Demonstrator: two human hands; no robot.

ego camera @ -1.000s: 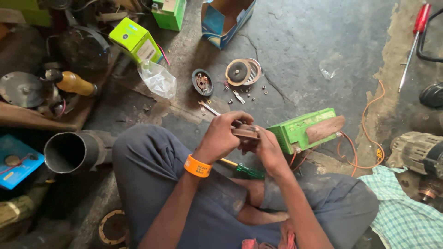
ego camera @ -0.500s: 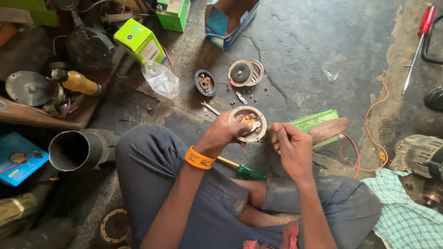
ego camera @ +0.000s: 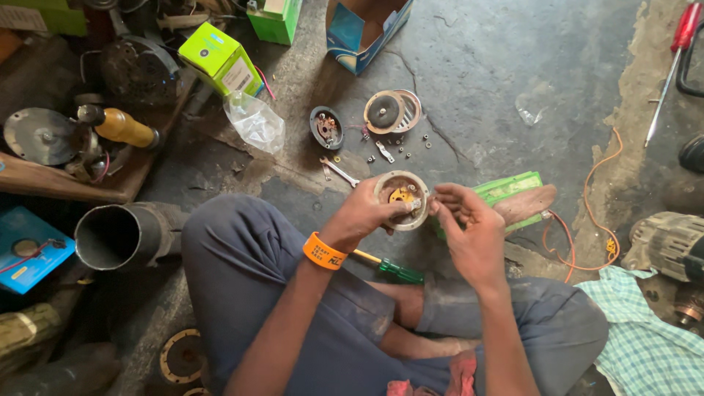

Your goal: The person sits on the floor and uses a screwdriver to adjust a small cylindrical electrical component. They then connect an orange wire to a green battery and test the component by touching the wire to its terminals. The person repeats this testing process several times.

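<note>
I sit cross-legged on a concrete floor. My left hand [ego camera: 363, 216], with an orange wristband, grips a round cup-shaped metal housing [ego camera: 402, 198] with brass-coloured parts inside, its open face up. My right hand [ego camera: 469, 227] sits just right of the housing, fingertips pinched at its rim; whether they hold a small part I cannot tell. A green-handled screwdriver [ego camera: 389, 268] lies on my leg below the hands.
On the floor ahead lie a small spanner [ego camera: 339, 171], a dark round part [ego camera: 326, 127], a disc with rings [ego camera: 389, 111] and several loose screws. A green box [ego camera: 506, 189] and orange wire [ego camera: 587, 220] lie right; a metal pipe [ego camera: 121, 235] and boxes left.
One second ago both hands were closed together over the part. They have separated, the housing has turned open-face up in my left hand, and my right hand now works at its rim.
</note>
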